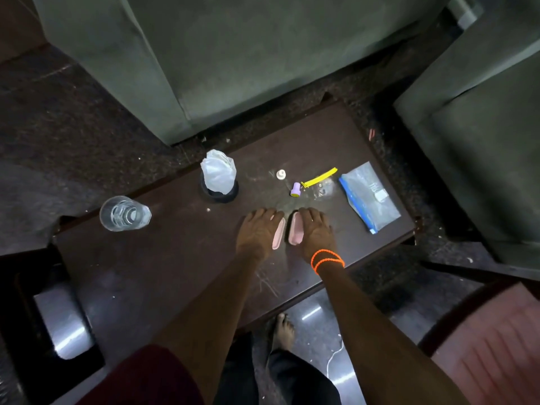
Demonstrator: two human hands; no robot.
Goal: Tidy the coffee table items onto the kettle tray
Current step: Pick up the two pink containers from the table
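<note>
On the dark coffee table [181,258] my left hand [257,232] lies over a flat pink case half [279,233] and grips its left side. My right hand [314,230], with orange bands at the wrist, grips a second pink case half [294,230] right beside it. The two halves sit slightly apart. Beyond the hands lie a small white cap [281,174], a purple stopper-like piece [295,190], a yellow clip [319,177] and a clear zip bag with a blue edge [369,197]. No kettle tray is in view.
A glass of water [124,213] stands near the table's left edge. A dark cup stuffed with white plastic [219,175] stands at the back. Grey sofas [233,54] close in behind and at the right. A pink cushioned seat [491,346] is at lower right.
</note>
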